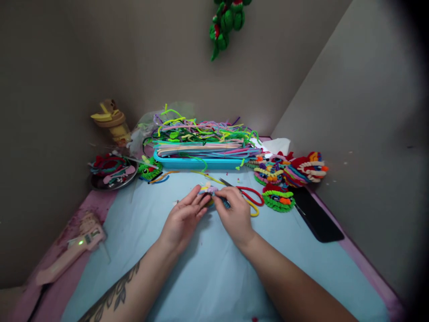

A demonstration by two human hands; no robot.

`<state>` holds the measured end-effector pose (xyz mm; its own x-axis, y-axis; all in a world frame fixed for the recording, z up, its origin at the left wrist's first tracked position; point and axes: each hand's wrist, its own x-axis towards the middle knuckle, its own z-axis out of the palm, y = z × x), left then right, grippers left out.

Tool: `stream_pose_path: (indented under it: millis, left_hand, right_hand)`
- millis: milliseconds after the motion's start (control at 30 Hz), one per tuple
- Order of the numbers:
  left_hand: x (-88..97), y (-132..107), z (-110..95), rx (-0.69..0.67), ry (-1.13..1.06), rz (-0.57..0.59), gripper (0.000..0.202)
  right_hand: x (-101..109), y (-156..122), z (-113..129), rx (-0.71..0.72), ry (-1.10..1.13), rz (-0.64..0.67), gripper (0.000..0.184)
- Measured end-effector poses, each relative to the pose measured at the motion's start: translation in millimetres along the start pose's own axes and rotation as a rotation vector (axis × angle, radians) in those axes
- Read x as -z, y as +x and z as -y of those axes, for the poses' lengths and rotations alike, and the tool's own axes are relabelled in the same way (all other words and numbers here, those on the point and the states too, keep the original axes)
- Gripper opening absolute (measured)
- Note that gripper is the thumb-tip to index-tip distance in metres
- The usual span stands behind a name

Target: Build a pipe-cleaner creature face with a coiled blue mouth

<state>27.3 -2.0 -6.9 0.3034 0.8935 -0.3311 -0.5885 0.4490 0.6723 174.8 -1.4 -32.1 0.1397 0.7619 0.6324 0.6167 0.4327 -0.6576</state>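
Observation:
My left hand (183, 218) and my right hand (234, 213) meet over the light blue mat (214, 268), both pinching a small pipe-cleaner piece (208, 190) in purple, yellow and blue. The left fingers hold its left side and the right fingers close on its right end. Red-handled scissors (250, 193) lie just beyond my right hand, and a yellow pipe cleaner (254, 210) curls beside them.
A blue tray (197, 163) piled with coloured pipe cleaners stands at the back. Finished pipe-cleaner figures (288, 176) cluster at the right, near a black phone (317, 219). A metal dish (112, 174) of scraps and a pink glue gun (72, 250) are at the left.

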Motion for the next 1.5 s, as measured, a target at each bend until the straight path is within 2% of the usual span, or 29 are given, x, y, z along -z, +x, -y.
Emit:
stream_pose_path:
  millis: [233, 467, 800, 1033, 1300, 1500]
  left_hand:
    - [1.0, 0.9, 0.4, 0.005, -0.016, 0.012, 0.057]
    - [2.6, 1.1, 1.5, 0.011, -0.055, 0.028, 0.050]
    - [2.1, 1.4, 0.9, 0.008, -0.066, -0.006, 0.050]
    - [1.2, 1.9, 8.1, -0.029, -0.015, 0.018, 0.048]
    - [1.5, 0.9, 10.5, -0.037, -0.003, 0.037, 0.047]
    - [1.6, 0.6, 12.0, -0.090, 0.056, 0.045, 0.049]
  right_hand:
    - [0.6, 2.4, 2.0, -0.052, 0.000, -0.009, 0.010]
    - [-2.4, 1.7, 1.2, -0.248, 0.112, 0.011, 0.007]
    - [-4.5, 0.9, -0.2, -0.259, 0.143, 0.050, 0.009]
    - [-9.5, -0.5, -2.2, -0.429, 0.322, 0.007, 0.006]
    - [-9.9, -0.1, -0.1, -0.346, 0.131, 0.016, 0.007]
    - [-9.8, 1.0, -0.5, -0.388, 0.214, 0.026, 0.003]
